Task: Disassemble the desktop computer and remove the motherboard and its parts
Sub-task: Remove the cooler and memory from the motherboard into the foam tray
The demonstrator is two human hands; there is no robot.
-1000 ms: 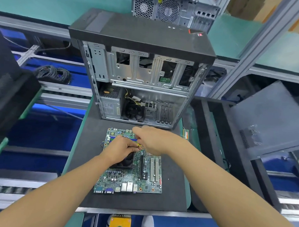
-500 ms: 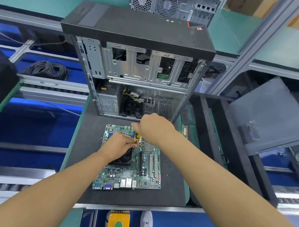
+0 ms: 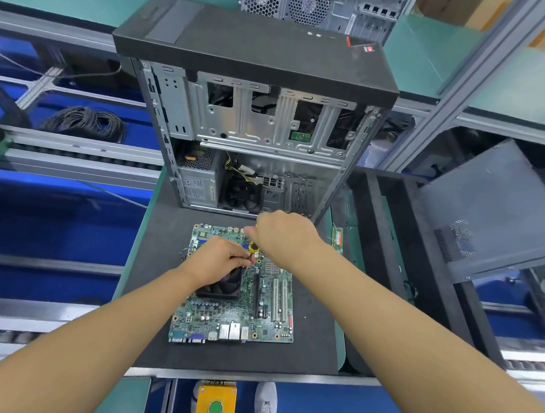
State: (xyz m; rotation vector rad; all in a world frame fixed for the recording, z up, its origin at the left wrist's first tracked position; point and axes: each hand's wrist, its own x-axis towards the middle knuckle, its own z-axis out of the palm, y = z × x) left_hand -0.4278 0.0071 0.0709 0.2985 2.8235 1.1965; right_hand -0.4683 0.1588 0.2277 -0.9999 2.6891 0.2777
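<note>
Left hand [image 3: 219, 260]: reaches in from the lower left, palm down over the black cooler fan [image 3: 222, 287]; fingers curled together at the screwdriver's shaft.
Right hand [image 3: 282, 238]: reaches in from the lower right, fist clamped on the yellow-and-black screwdriver [image 3: 253, 246], held nearly upright.
Motherboard [image 3: 235, 311]: lies flat on the dark surface [image 3: 161, 295], ports toward the person, out of the case.
Computer case [image 3: 253, 112]: stands just behind the board, side open; power supply and cables visible inside.
Surroundings: side panel [image 3: 489, 209] at right; cable coil [image 3: 84, 123] at left; second case [image 3: 323, 5] behind.
Obstruction: both hands hide the screw point.
Writing: none legible.
</note>
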